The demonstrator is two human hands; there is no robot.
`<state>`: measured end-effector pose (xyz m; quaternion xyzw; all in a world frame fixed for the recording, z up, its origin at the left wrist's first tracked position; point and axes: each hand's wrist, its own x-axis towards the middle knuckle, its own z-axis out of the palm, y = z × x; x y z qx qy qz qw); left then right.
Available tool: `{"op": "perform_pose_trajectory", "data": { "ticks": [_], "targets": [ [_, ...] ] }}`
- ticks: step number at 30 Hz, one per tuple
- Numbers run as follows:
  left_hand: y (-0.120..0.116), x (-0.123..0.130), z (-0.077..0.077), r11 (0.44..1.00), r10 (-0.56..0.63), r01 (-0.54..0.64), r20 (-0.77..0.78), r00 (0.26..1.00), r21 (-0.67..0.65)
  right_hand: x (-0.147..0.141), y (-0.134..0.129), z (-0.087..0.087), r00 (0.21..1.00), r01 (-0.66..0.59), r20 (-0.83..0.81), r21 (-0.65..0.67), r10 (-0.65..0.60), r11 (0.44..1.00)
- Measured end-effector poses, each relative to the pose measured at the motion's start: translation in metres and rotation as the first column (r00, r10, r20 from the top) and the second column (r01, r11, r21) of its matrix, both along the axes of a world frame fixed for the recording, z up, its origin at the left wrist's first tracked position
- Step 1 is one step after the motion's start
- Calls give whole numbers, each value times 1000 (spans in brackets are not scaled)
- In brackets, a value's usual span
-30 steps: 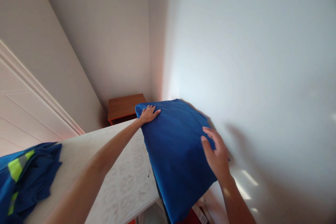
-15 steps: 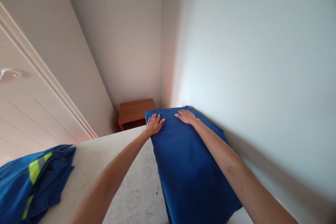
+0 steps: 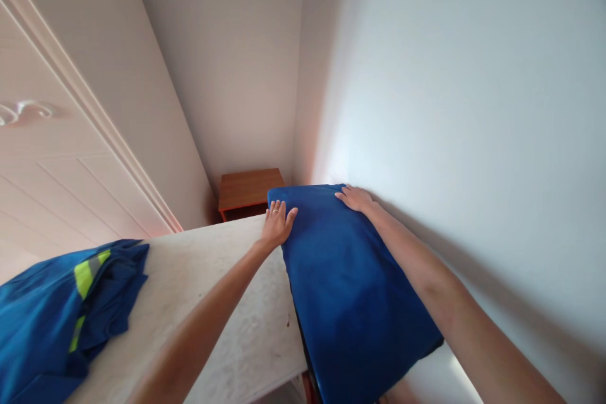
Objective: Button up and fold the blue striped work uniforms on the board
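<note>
A blue cloth (image 3: 341, 278) lies spread over a long narrow surface between the pale tabletop and the right wall. My left hand (image 3: 278, 224), with a ring on one finger, rests on the cloth's far left edge, fingers extended and thumb apart. Flat on the far right edge, beside the wall, lies my right hand (image 3: 355, 197), its fingers spread. Neither hand grips anything. What supports the cloth is mostly hidden beneath it.
On the pale, stained surface (image 3: 213, 278) at left lies a crumpled blue garment (image 3: 52, 315) with yellow-green and grey bands. A small brown wooden table (image 3: 250, 188) stands in the far corner. A white panelled door (image 3: 76, 145) with a curled handle is at left.
My right hand has slid rightward to the cloth's wall-side edge. The left hand is still at the left edge. The view has shifted slightly, showing more of the near end.
</note>
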<state>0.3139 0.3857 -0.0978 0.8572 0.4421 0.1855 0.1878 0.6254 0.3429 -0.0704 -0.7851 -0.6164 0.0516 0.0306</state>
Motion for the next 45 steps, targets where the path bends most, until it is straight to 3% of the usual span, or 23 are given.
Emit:
{"op": "perform_pose_trajectory", "data": {
  "ticks": [2, 4, 6, 8, 13, 17, 21, 25, 31, 36, 39, 42, 45],
  "targets": [
    [-29, -9, 10, 987, -129, 121, 76, 989, 102, -20, -10, 4, 997, -72, -1, 76, 73, 994],
    [-57, -15, 15, 930, -313, 289, 78, 946, 228, -37, -27, 5, 987, -157, -9, 128, 159, 979],
    [-79, -19, 10, 856, -429, 404, 9, 903, 321, -47, -47, 3, 976, -211, -21, 143, 216, 967],
    [-95, -19, -1, 819, -455, 448, -69, 888, 358, -46, -67, 0, 975, -212, -35, 131, 218, 969],
    [-110, -23, -28, 831, -417, 434, -126, 900, 348, -25, -92, 0, 994, -94, -47, 105, 100, 990],
    [-121, -36, -34, 858, -390, 402, -105, 915, 319, -37, -95, 11, 998, -55, -15, 125, 57, 991],
    [-133, -45, -35, 889, -358, 365, -78, 930, 278, -79, -113, 13, 983, -185, 33, 181, 182, 966],
    [-139, -42, -32, 905, -318, 332, -96, 943, 266, -107, -136, -2, 946, -321, 107, 190, 306, 928],
    [-146, -38, -40, 895, -267, 282, -90, 959, 344, -107, -146, -23, 951, -300, 159, 266, 266, 916],
    [-146, -46, -53, 912, -268, 256, -9, 963, 321, -109, -149, -26, 955, -290, 159, 306, 251, 907],
    [-151, -53, -48, 934, -267, 262, -12, 964, 244, -113, -149, -21, 962, -263, 145, 273, 230, 926],
    [-164, -56, -30, 969, -188, 203, -110, 976, 138, -120, -152, -14, 974, -217, 114, 209, 197, 953],
    [-185, -51, -12, 955, -191, 217, -139, 972, 204, -132, -165, -13, 977, -207, 85, 184, 194, 961]
  ]
}}
